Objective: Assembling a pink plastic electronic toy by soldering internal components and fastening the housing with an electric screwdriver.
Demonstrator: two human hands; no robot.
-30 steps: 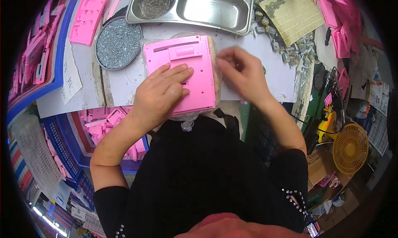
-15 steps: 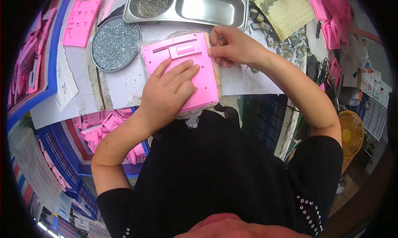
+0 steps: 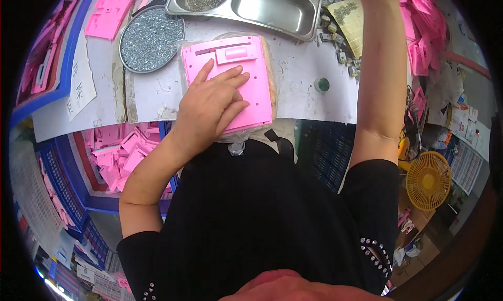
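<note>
My left hand (image 3: 212,101) lies flat on a pink plastic panel (image 3: 258,99), its fingers spread and pressing on the face. The panel has a long slot, a small raised rectangular piece (image 3: 236,54) near its far end and several small holes. Beneath it is a pad wrapped in clear plastic (image 3: 273,81), showing along its right side. My right forearm (image 3: 382,70) reaches straight up past the right of the table, and its hand lies beyond the upper edge of the picture.
A round dish of small screws (image 3: 149,41) stands left of a steel compartment tray (image 3: 241,19). Small metal parts (image 3: 341,57) lie beside a yellowish sheet (image 3: 350,25). A green-topped small round thing (image 3: 321,84) sits nearby. Pink parts fill a bin (image 3: 126,149) below left.
My right hand has left the panel's far right corner and gone up out of the picture. My left hand stays on the panel. The whole view has shifted slightly.
</note>
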